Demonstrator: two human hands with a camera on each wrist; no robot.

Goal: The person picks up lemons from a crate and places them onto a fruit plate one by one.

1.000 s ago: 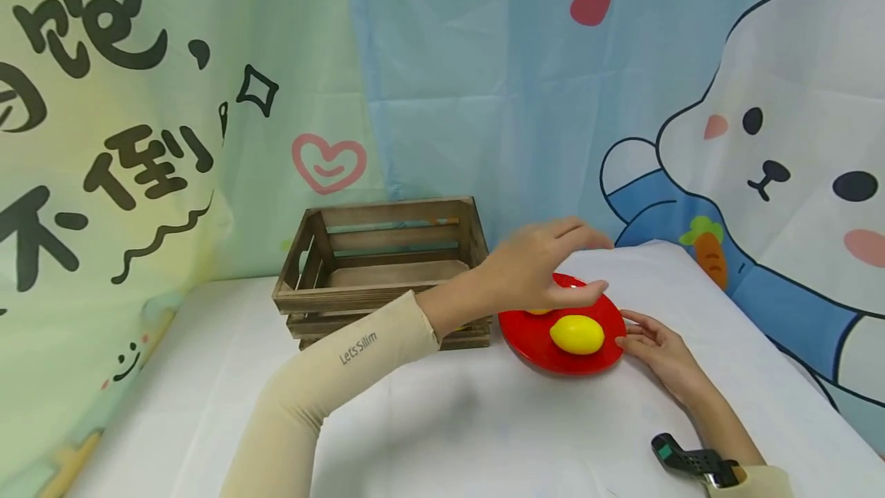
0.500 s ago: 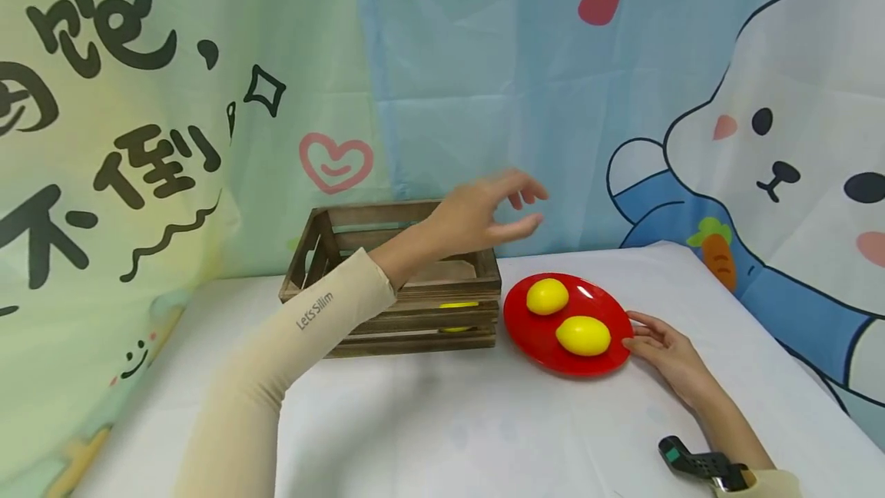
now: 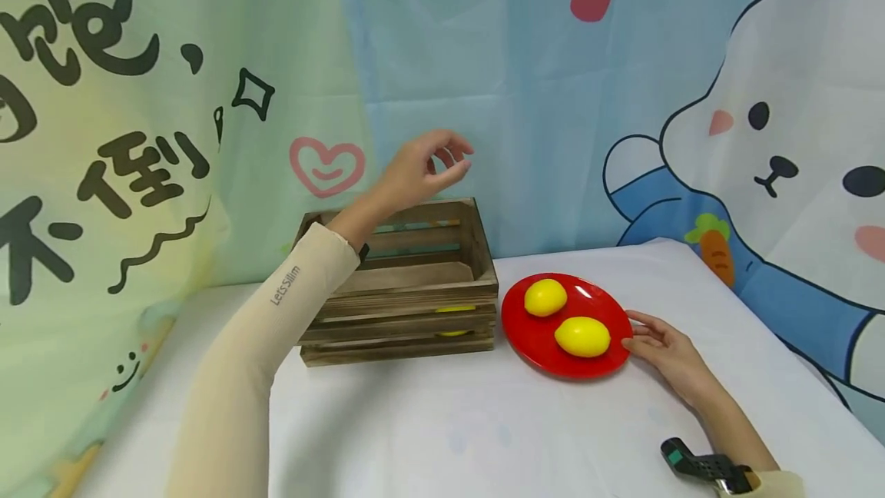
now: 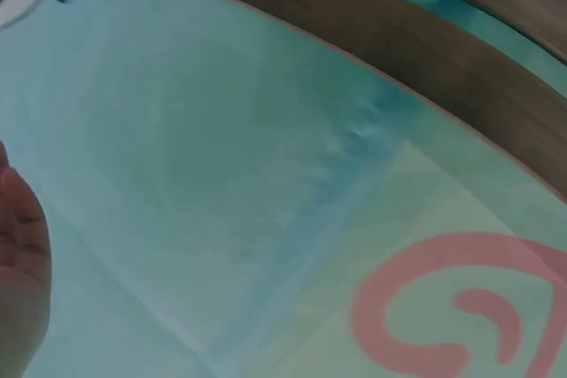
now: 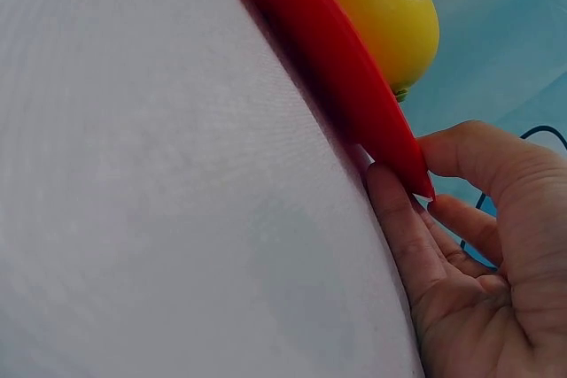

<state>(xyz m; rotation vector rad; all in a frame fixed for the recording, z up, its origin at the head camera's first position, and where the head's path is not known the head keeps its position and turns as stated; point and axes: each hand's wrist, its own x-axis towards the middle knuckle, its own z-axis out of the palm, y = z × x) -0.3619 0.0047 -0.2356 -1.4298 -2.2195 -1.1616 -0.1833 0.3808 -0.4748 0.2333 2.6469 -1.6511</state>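
My left hand (image 3: 422, 167) is raised above the back of the wooden crate (image 3: 401, 298), its fingers loosely bent with nothing between them. Only part of that hand (image 4: 22, 281) enters the left wrist view, at the left edge. A red plate (image 3: 528, 340) lies right of the crate and bears two yellow lemons, one farther back (image 3: 545, 297) and one nearer (image 3: 583, 336). My right hand (image 3: 667, 356) pinches the plate's right rim. In the right wrist view, the thumb (image 5: 461, 152) is on top of the rim and fingers (image 5: 403, 223) are beneath it.
Something yellow (image 3: 454, 309) shows through the crate's front slats. A white cloth (image 3: 484, 436) covers the table. Behind stands a printed curtain (image 3: 442, 37) with a cartoon bear. A black device (image 3: 698, 461) is strapped to my right wrist.
My left hand has risen and moved left from over the plate to above the crate, uncovering the rear lemon. My right hand stays at the plate's rim.
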